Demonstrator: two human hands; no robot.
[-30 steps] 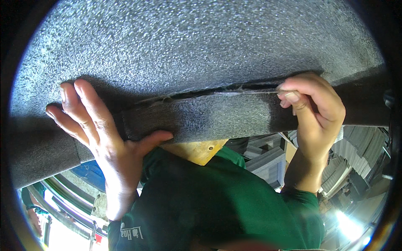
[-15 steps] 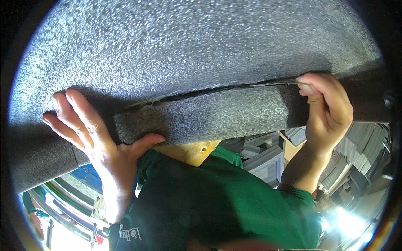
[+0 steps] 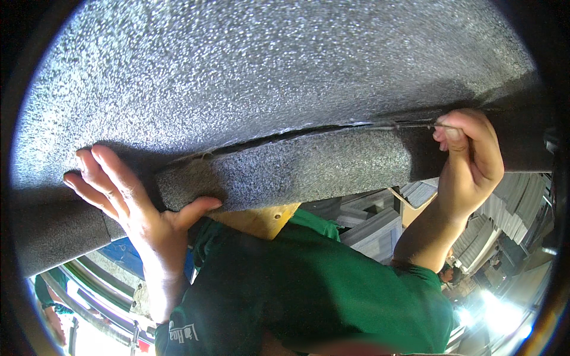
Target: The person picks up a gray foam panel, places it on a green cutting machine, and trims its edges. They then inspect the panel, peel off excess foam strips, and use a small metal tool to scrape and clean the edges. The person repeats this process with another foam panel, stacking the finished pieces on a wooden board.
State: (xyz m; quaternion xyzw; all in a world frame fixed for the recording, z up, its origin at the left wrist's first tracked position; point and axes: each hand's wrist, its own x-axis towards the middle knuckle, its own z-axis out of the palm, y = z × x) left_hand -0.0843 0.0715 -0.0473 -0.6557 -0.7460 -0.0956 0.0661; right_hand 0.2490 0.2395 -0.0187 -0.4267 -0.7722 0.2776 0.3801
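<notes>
A large speckled grey sheet (image 3: 285, 65), foam-like, fills the upper view. Along its near side runs a separate grey strip (image 3: 309, 163), and a dark narrow gap lies between the two. My left hand (image 3: 136, 202) rests across the left end of this gap, fingers spread on the sheet and thumb on the strip's edge. At the right end my right hand (image 3: 472, 142) has thumb and forefinger pinched together on a thin pale strand (image 3: 409, 126). That strand stretches leftward along the gap. Its exact kind is too fine to make out.
A yellowish board (image 3: 270, 219) with a hole sits under the strip, against my green shirt. Stacked grey panels (image 3: 374, 231) stand below to the right. Another person's arm (image 3: 54, 323) shows at the lower left, and a person (image 3: 449, 274) is farther off at the right.
My right hand has shifted slightly right and down, drawing the thin strand into view from the gap. My left hand has slid a little lower, still spread on the sheet.
</notes>
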